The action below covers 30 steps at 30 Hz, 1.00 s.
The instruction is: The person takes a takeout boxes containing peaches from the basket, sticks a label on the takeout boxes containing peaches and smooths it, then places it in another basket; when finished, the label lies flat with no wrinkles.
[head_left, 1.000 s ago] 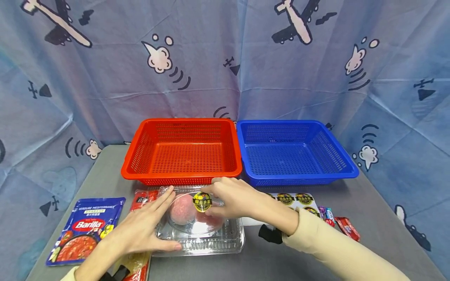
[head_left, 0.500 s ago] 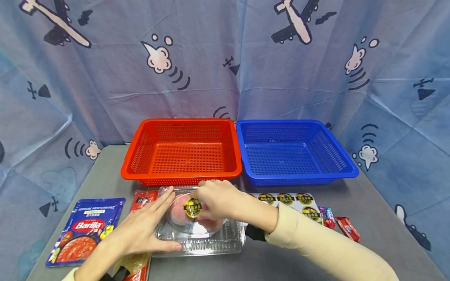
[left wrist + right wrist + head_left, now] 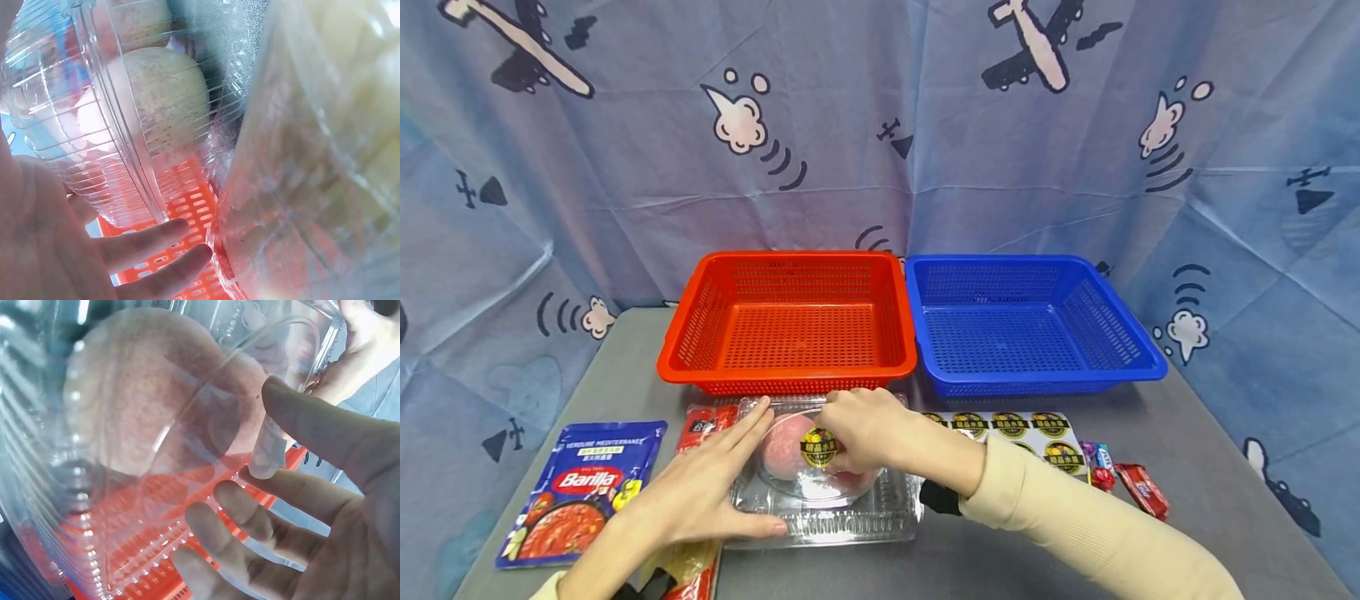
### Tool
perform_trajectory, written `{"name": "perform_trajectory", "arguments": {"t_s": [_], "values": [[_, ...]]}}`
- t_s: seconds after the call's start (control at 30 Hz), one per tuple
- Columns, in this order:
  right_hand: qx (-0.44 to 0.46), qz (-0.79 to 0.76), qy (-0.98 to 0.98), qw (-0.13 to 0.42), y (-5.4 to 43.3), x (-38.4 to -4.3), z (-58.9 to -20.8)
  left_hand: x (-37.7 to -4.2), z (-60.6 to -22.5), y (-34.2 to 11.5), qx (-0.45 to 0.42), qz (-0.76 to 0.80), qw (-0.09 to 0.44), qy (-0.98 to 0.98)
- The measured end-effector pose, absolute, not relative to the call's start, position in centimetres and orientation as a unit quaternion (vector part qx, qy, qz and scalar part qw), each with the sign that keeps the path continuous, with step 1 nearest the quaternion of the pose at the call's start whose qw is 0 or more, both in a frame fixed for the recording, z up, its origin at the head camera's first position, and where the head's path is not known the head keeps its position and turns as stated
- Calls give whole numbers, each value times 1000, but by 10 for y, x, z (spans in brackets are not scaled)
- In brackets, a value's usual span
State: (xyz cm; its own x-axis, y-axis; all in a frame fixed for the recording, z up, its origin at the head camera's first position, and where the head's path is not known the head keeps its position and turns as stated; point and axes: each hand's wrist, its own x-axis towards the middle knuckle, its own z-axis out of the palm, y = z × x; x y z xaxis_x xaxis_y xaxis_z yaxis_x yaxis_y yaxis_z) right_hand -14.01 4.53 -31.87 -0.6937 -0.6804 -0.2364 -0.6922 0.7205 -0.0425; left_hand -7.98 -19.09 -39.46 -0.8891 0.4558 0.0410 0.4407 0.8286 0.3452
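A clear plastic clamshell box (image 3: pixel 842 527) holds pinkish round fruits, which look like peaches (image 3: pixel 784 446), under its lid. My left hand (image 3: pixel 700 492) lies along the box's left side with straight, spread fingers; in the left wrist view its fingers (image 3: pixel 150 244) touch or nearly touch the box wall. Over the lid, my right hand (image 3: pixel 872 429) pinches a round black-and-yellow sticker (image 3: pixel 818 447) by its right edge. The right wrist view shows the sticker's pale back (image 3: pixel 269 453) between thumb and index finger. Whether the sticker touches the lid I cannot tell.
A red basket (image 3: pixel 670 358) stands behind the box, a blue basket (image 3: pixel 1045 385) to its right. Left are a blue Barilla pouch (image 3: pixel 583 492) and a red-ended clear packet (image 3: pixel 707 421). A sticker sheet (image 3: pixel 1030 425), small candies (image 3: pixel 1101 467) and a red wrapped snack (image 3: pixel 1142 490) lie right.
My right hand has moved left over the lid with the sticker, its fingers now more bent down, then shifted very slightly. My left hand stays in place.
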Motion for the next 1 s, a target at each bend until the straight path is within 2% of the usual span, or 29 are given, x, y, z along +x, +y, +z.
{"name": "perform_trajectory", "arguments": {"t_s": [0.3,0.53,1.0], "values": [[-375,1,920,108,42,-141,-313,-80,-396,-191,241,176,13,954],[-394,-32,915,77,24,-142,-308,-81,-395,-191,241,179,13,954],[-351,30,930,102,0,-144,-322,-80,-394,-190,233,190,24,954]]}}
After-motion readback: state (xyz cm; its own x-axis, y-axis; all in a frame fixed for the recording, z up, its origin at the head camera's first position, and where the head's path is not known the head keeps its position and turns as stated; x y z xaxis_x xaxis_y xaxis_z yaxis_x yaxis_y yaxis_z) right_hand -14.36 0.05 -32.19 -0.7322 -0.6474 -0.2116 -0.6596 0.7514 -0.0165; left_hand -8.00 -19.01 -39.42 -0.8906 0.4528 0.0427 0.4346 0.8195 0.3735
